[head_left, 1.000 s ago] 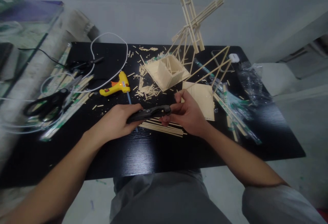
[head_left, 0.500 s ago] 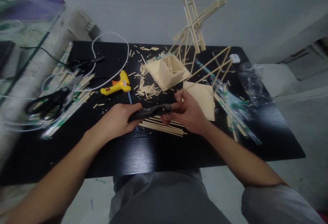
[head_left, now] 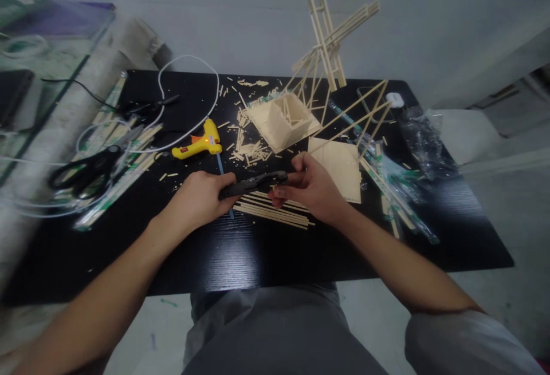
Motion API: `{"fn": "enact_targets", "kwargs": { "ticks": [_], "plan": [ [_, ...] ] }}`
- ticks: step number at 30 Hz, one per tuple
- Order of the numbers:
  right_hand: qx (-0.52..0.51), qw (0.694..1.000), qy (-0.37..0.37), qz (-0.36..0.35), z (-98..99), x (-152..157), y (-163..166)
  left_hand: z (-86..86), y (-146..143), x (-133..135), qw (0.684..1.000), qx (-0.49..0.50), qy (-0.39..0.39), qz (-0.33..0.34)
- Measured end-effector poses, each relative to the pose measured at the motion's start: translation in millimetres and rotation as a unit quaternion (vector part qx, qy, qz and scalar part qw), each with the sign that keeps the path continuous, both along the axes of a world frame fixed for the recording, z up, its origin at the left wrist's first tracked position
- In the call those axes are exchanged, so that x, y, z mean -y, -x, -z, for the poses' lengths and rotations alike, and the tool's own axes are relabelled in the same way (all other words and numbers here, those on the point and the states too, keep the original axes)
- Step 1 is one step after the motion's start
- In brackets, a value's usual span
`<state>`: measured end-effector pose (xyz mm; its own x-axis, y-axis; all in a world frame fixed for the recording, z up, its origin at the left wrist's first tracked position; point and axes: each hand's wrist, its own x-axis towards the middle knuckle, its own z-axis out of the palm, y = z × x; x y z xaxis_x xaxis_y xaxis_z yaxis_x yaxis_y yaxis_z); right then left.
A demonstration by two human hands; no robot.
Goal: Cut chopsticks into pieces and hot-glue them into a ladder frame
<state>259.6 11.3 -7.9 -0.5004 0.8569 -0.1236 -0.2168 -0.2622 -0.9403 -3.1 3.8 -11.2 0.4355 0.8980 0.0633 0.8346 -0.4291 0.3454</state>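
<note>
My left hand [head_left: 208,196] is closed around a slim black hand tool [head_left: 253,184] above the table; its exact kind is unclear. The tool's far end meets the fingers of my right hand [head_left: 307,186], which are pinched together there. A small pale tip shows by the right thumb, but what those fingers hold is mostly hidden. Beneath both hands lies a row of thin wooden sticks [head_left: 275,214]. Beyond the right hand is a flat square wooden board [head_left: 339,169]. A yellow glue gun [head_left: 200,141] with a blue glue stick in it lies past the left hand.
A windmill-like stick model [head_left: 324,37] rises behind a wooden box on a base [head_left: 286,123]. Cut stick scraps [head_left: 251,152] litter the black table [head_left: 206,266]. Black-handled scissors [head_left: 88,172] and a white cable [head_left: 189,57] are left; wrapped stick bundles [head_left: 399,203] and clear plastic [head_left: 423,140] right.
The view has shifted slightly, moving the table's contents a little right and down. Both hands keep nearly the same pose on the black tool.
</note>
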Motion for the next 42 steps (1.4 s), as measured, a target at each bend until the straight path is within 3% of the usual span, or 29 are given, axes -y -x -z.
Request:
{"fn": "enact_targets", "kwargs": {
  "ticks": [7,23,35,39,42],
  "plan": [
    [0.0,1.0,0.0,0.009,1.8,-0.4,0.9,-3.3,-4.8,0.9,0.999,0.012,-0.032,-0.015],
    [-0.079,0.992,0.032,-0.094,3.9,-2.8,-5.4,-1.5,0.3,-1.1,0.989,0.117,0.014,0.085],
    [-0.094,0.99,0.043,-0.092,8.7,-1.6,-3.8,-7.9,-6.7,3.9,0.992,0.11,0.006,0.054],
    [-0.071,0.994,0.042,-0.073,7.8,-2.8,-3.1,-8.7,-7.7,2.4,0.983,0.151,0.102,0.006],
    [-0.055,0.996,0.041,-0.061,6.4,-3.4,-3.0,-7.1,-6.8,0.0,0.93,0.25,0.258,-0.083]
  ]
}}
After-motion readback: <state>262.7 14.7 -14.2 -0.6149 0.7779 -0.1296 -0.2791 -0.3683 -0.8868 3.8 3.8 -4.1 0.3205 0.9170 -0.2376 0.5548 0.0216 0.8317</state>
